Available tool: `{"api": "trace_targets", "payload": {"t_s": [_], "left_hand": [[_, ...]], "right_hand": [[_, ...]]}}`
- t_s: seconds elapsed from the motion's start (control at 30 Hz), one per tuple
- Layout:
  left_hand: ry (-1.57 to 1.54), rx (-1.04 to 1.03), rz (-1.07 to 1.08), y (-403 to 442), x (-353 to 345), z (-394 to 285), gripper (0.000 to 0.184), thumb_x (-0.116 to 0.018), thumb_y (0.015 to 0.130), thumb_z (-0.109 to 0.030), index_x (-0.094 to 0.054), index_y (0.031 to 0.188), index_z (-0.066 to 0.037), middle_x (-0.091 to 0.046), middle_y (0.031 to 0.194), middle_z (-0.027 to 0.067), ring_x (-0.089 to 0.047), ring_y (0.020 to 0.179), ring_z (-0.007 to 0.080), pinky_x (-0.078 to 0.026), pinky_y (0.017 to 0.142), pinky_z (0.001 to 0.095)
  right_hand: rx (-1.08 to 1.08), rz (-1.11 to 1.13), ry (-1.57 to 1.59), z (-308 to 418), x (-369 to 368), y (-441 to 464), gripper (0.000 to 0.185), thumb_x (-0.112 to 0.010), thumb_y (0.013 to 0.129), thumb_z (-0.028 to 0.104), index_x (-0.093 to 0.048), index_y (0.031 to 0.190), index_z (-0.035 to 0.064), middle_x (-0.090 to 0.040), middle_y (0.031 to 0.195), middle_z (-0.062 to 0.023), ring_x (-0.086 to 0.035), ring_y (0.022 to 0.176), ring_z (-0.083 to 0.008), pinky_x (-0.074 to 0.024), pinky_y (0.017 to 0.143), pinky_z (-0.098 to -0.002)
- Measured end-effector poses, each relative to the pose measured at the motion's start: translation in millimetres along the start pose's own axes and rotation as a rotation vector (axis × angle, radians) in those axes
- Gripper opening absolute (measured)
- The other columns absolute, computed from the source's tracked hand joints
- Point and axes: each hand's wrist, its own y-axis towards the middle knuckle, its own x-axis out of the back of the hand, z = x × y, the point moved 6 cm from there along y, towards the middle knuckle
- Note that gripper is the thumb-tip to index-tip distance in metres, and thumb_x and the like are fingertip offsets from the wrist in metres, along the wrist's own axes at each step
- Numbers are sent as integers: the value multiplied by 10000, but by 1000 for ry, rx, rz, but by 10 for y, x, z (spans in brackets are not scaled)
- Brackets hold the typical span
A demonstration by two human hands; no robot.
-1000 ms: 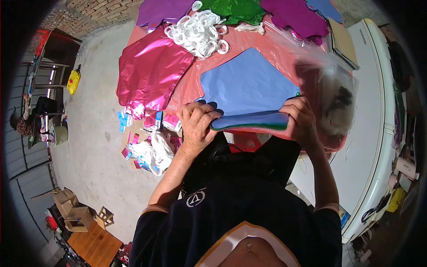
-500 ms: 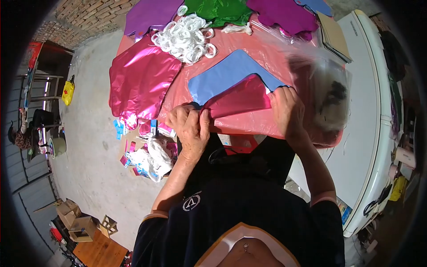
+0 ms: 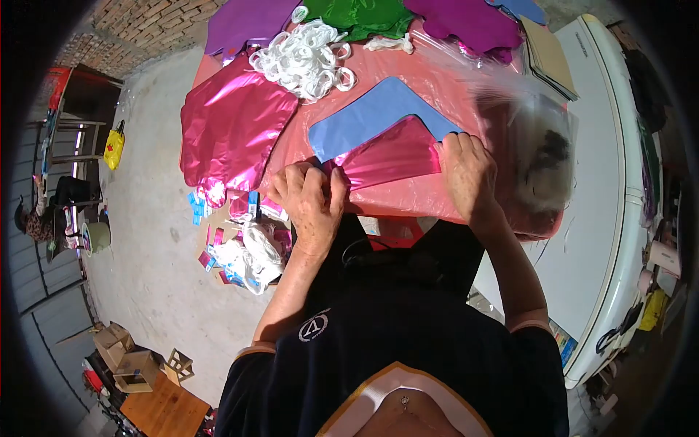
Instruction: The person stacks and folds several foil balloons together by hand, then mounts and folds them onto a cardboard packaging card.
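A shiny pink foil sheet (image 3: 389, 156), perhaps a flat foil balloon, lies stretched between my two hands over a blue sheet (image 3: 378, 113). My left hand (image 3: 309, 204) is closed on the near left corner of the pink foil, fingers bent and thumb pressed in. My right hand (image 3: 470, 175) grips its right end, fingers curled over the edge where the blue sheet also ends. Whether the blue sheet is in the fingers too, I cannot tell. The foil's far edge rises to a peak; both held corners are hidden under my fingers.
A larger pink foil piece (image 3: 233, 131) lies to the left, below a heap of white ribbon loops (image 3: 302, 62). Green foil (image 3: 357, 18) and purple foil (image 3: 462, 25) lie at the back. Clear plastic bags (image 3: 542, 153) and a white appliance (image 3: 597, 189) stand right.
The pink foil has flattened slightly and catches more light. Both hands have shifted a little, the right one slightly up and left, still holding the foil.
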Motion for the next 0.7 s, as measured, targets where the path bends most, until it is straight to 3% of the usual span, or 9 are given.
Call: {"api": "trace_targets", "payload": {"t_s": [0.2, 0.3, 0.37, 0.53, 0.7], "left_hand": [[32, 20, -46, 57, 230, -33, 272, -776, 851, -220, -645, 1061, -108, -586, 1074, 96, -520, 1076, 316, -341, 945, 473], [-135, -177, -38, 94, 267, -322, 276, -757, 851, -169, -647, 1082, -65, -599, 1136, 118, -537, 1147, 339, -384, 972, 499], [-353, -333, 143, 77, 108, -667, 344, -743, 844, -113, -650, 1168, -44, -601, 1269, 159, -520, 1289, 364, -382, 1104, 508], [-362, -439, 372, 60, -406, -1089, 638, -702, 908, -322, -526, 1429, 1, -501, 1486, 205, -421, 1435, 378, -297, 1213, 511], [-170, -366, 424, 92, -429, -802, 735, -588, 974, -476, -429, 1517, -7, -395, 1587, 202, -349, 1489, 351, -236, 1232, 512]], "right_hand": [[38, -5, -55, 42, -4, 6, 150, -696, 851, 187, -566, 808, 125, -578, 803, -66, -612, 801, -266, -538, 703, -373], [23, 45, -90, 21, -38, -8, 131, -669, 886, 187, -568, 831, 125, -594, 827, -67, -624, 830, -269, -547, 724, -380], [16, 81, -89, 14, -57, -8, 115, -651, 904, 177, -569, 846, 122, -603, 837, -72, -630, 843, -273, -549, 734, -389], [5, 136, -62, 7, -46, 2, 125, -641, 931, 200, -574, 877, 109, -622, 861, -90, -643, 863, -293, -553, 757, -404], [-2, 151, -42, 15, -12, 19, 179, -652, 946, 252, -578, 882, 102, -632, 872, -97, -653, 860, -297, -556, 754, -405]]}}
